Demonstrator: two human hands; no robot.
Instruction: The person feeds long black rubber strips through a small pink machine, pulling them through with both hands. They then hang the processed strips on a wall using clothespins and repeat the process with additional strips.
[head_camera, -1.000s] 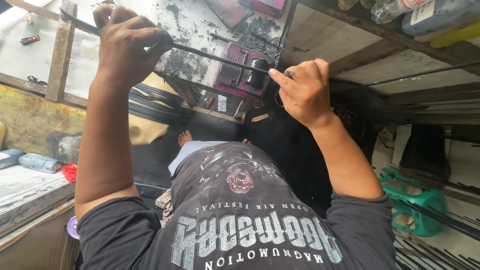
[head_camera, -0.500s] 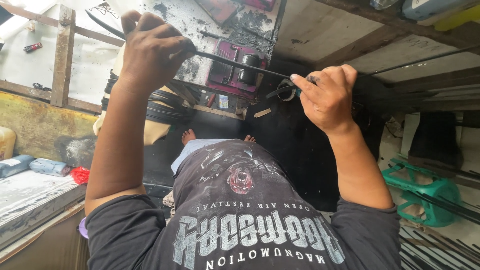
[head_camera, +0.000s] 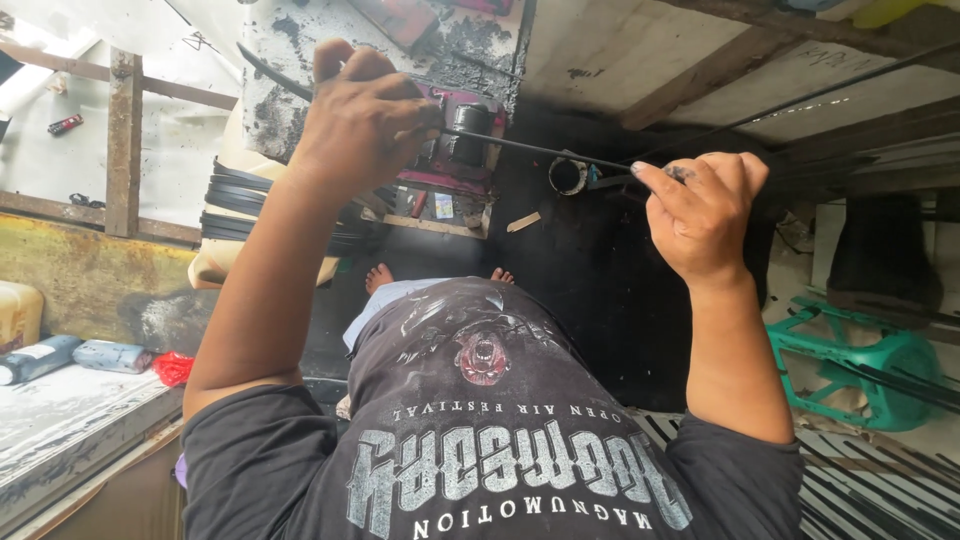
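Your left hand (head_camera: 365, 120) and right hand (head_camera: 705, 215) both clench the thin black metal rod (head_camera: 530, 150), held raised and not yet set down.

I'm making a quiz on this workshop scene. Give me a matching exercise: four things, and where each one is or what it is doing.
Things:
1. left hand
2. right hand
3. green stool
4. red cloth

Places:
A. lying tipped over at the right edge
B. gripping the thin black rod at its right end
C. on the ledge at the left, beside the bottles
D. closed round the rod farther left, raised higher

Pairs: 1-D, 2-B, 3-A, 4-C
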